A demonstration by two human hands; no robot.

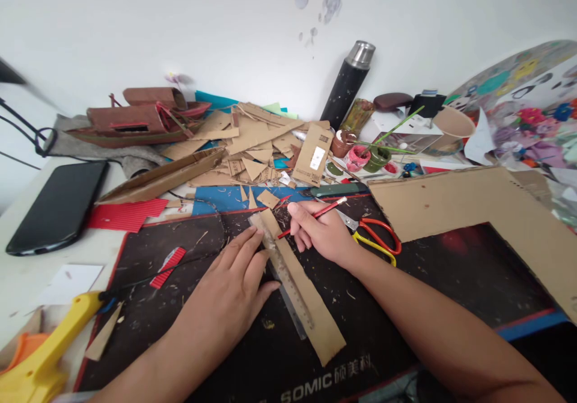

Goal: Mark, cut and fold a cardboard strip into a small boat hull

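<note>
A clear ruler (288, 286) lies slantwise along the left part of a brown cardboard strip (318, 313) on the black mat. My left hand (237, 276) rests flat with its fingertips on the upper part of the ruler, fingers stretched out and thumb apart. A red pencil (325, 209) is pinched in my right hand (322, 234), its tip down at the upper right edge of the strip. Just right of that hand lie scissors (381, 237) with red and yellow handles, partly covered by my wrist.
Cardboard scraps (265, 135), a cardboard boat hull (166, 177) and paint jars (357, 157) fill the back. A dark flask (347, 84) leans at the wall. At left are a phone (58, 204) and a yellow glue gun (58, 343); a large cardboard sheet (433, 201) lies right.
</note>
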